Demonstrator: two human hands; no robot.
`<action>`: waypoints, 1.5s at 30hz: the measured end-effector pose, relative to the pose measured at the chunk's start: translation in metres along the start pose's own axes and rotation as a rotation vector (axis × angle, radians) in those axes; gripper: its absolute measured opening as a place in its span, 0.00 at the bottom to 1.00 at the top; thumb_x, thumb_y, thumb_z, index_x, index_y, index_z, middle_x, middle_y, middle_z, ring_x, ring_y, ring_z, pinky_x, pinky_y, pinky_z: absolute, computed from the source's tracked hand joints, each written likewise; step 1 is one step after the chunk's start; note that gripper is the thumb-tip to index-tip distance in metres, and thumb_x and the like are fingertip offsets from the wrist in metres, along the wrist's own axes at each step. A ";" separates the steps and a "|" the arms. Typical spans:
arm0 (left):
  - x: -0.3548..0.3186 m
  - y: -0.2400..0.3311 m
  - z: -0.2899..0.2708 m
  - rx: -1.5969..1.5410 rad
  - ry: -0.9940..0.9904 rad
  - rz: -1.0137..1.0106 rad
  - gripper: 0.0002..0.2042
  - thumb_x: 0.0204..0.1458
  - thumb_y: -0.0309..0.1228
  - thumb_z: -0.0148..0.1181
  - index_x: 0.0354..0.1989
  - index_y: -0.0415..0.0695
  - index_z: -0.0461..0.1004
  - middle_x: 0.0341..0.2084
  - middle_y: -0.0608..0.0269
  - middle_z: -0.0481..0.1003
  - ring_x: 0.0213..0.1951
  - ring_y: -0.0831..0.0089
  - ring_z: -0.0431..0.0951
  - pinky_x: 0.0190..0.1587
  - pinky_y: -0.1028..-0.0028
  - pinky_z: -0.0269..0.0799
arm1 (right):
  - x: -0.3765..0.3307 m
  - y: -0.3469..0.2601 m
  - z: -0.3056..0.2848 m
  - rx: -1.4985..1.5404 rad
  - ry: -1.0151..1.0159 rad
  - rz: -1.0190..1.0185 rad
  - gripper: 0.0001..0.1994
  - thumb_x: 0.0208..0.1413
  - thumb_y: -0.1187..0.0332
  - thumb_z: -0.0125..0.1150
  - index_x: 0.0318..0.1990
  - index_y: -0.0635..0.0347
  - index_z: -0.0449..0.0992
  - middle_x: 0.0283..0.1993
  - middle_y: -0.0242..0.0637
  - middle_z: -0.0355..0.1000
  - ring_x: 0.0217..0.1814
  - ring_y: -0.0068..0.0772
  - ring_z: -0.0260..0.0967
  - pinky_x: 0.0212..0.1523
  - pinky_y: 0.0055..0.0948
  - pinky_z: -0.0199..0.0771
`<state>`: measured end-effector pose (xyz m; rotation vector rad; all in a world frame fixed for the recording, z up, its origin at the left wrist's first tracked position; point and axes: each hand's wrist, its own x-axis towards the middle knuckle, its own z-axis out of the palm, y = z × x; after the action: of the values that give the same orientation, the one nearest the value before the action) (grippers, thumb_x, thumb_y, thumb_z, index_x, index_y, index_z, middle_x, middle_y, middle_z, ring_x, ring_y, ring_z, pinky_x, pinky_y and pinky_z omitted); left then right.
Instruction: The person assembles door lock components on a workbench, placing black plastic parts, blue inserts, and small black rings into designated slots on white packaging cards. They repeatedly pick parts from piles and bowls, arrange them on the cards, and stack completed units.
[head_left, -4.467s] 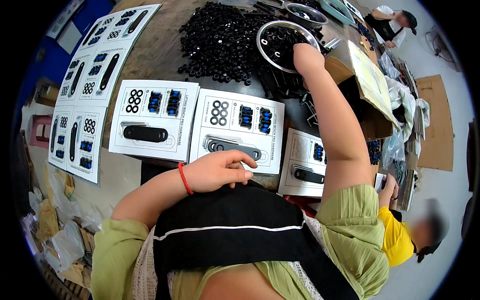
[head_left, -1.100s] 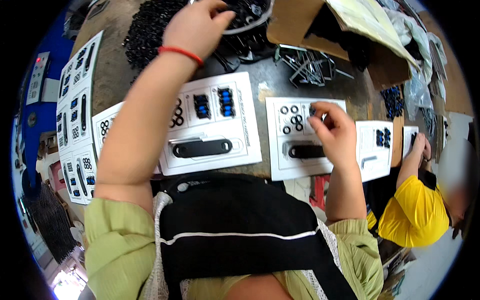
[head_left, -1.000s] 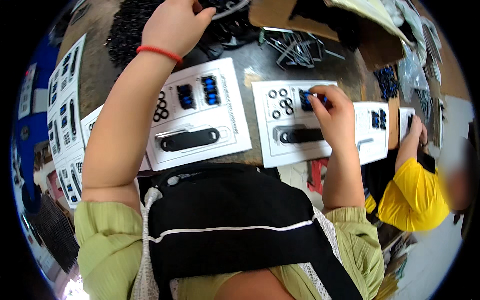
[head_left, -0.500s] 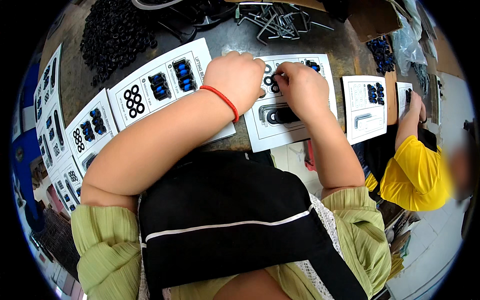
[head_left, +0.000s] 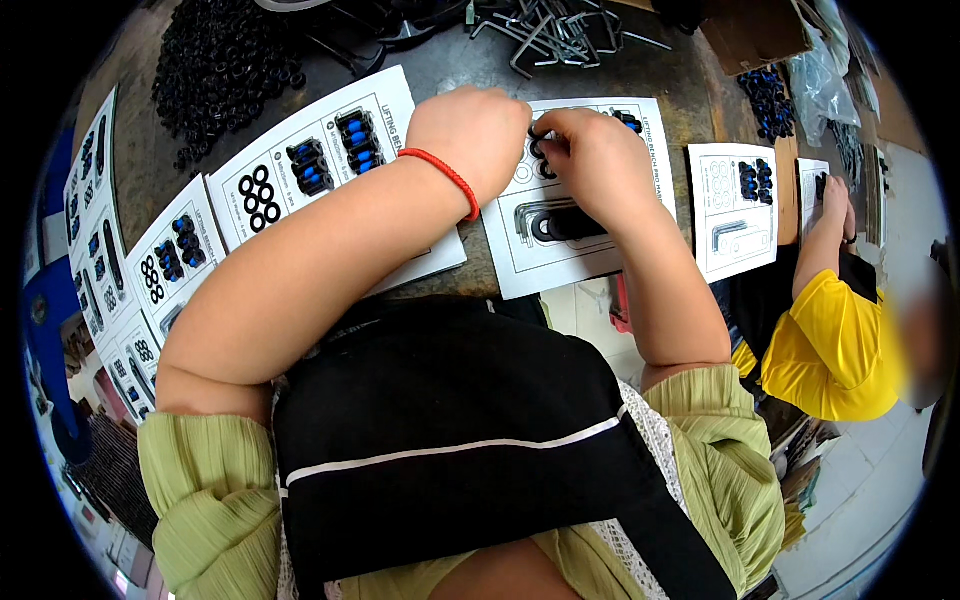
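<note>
Head view: your right hand (head_left: 602, 165) bends thumb and forefinger close together at the rings (head_left: 546, 171) on the card (head_left: 520, 281); whether they grip one cannot be told. Your left hand (head_left: 466, 140) curls at its left edge, hold unclear, with hex keys (head_left: 548, 38) lying beyond.

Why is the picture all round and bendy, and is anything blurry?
Head view: the fisheye lens leaves a black rim and bends straight edges near it; head view again: the right hand and the card under it look fairly sharp, but the head of the person in yellow is smudged.
</note>
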<state>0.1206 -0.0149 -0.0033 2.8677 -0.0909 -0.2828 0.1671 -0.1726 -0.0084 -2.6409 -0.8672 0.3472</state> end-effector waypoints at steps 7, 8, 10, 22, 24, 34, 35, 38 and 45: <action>0.003 0.001 -0.005 0.014 -0.030 0.018 0.08 0.51 0.30 0.55 0.36 0.46 0.80 0.37 0.58 0.78 0.43 0.60 0.78 0.42 0.63 0.76 | 0.001 0.002 0.005 0.036 0.047 -0.038 0.06 0.50 0.66 0.62 0.35 0.51 0.80 0.33 0.38 0.76 0.37 0.44 0.74 0.35 0.40 0.74; 0.003 0.002 -0.007 0.015 -0.059 0.021 0.10 0.52 0.27 0.52 0.38 0.46 0.80 0.39 0.57 0.78 0.44 0.60 0.78 0.43 0.64 0.77 | 0.001 0.002 0.006 0.042 0.050 -0.039 0.06 0.50 0.66 0.62 0.35 0.51 0.80 0.33 0.37 0.75 0.37 0.44 0.74 0.35 0.40 0.74; 0.003 0.002 -0.007 0.010 -0.051 0.021 0.10 0.53 0.27 0.52 0.37 0.45 0.80 0.38 0.57 0.78 0.43 0.60 0.78 0.43 0.64 0.77 | 0.001 0.002 0.006 0.044 0.057 -0.040 0.06 0.50 0.66 0.62 0.35 0.51 0.80 0.33 0.37 0.75 0.37 0.44 0.74 0.35 0.40 0.74; -0.052 -0.008 -0.035 -0.207 0.210 0.127 0.09 0.45 0.32 0.65 0.35 0.46 0.79 0.29 0.61 0.72 0.37 0.60 0.74 0.39 0.64 0.71 | -0.053 0.004 0.000 -0.042 0.307 -0.208 0.10 0.45 0.66 0.67 0.37 0.53 0.81 0.60 0.44 0.64 0.64 0.58 0.54 0.59 0.50 0.58; -0.058 -0.007 -0.032 -0.220 0.191 0.177 0.09 0.43 0.31 0.66 0.34 0.45 0.79 0.30 0.60 0.71 0.38 0.59 0.73 0.40 0.65 0.71 | -0.064 -0.004 0.007 -0.092 0.262 -0.179 0.14 0.45 0.62 0.68 0.40 0.53 0.81 0.64 0.45 0.60 0.67 0.59 0.49 0.60 0.53 0.52; -0.071 0.008 -0.009 -0.169 0.233 0.273 0.20 0.37 0.35 0.71 0.41 0.44 0.79 0.60 0.51 0.63 0.64 0.51 0.57 0.61 0.54 0.59 | -0.067 -0.005 0.018 -0.131 0.332 -0.086 0.18 0.50 0.58 0.63 0.48 0.52 0.78 0.66 0.48 0.57 0.69 0.62 0.45 0.62 0.58 0.44; -0.071 0.010 -0.006 -0.161 0.238 0.282 0.22 0.36 0.36 0.71 0.43 0.45 0.79 0.62 0.51 0.60 0.67 0.51 0.53 0.63 0.52 0.56 | -0.067 -0.005 0.017 -0.168 0.325 -0.067 0.18 0.50 0.57 0.62 0.48 0.51 0.79 0.66 0.48 0.57 0.69 0.62 0.45 0.62 0.58 0.44; -0.068 0.014 0.003 -0.085 0.159 0.270 0.27 0.40 0.43 0.69 0.50 0.45 0.76 0.64 0.50 0.58 0.69 0.53 0.49 0.67 0.51 0.48 | -0.070 -0.006 0.017 -0.157 0.299 -0.063 0.17 0.50 0.56 0.63 0.47 0.50 0.79 0.66 0.47 0.57 0.69 0.61 0.45 0.62 0.59 0.43; -0.070 0.012 -0.001 -0.024 0.090 0.227 0.29 0.41 0.45 0.68 0.51 0.43 0.75 0.64 0.51 0.58 0.69 0.54 0.48 0.68 0.52 0.44 | -0.075 -0.012 0.020 -0.105 0.270 -0.068 0.16 0.50 0.56 0.63 0.45 0.50 0.80 0.66 0.46 0.58 0.70 0.59 0.45 0.63 0.59 0.41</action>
<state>0.0514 -0.0204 0.0135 2.8069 -0.3891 -0.1093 0.0953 -0.2048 -0.0126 -2.6624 -0.9029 -0.0742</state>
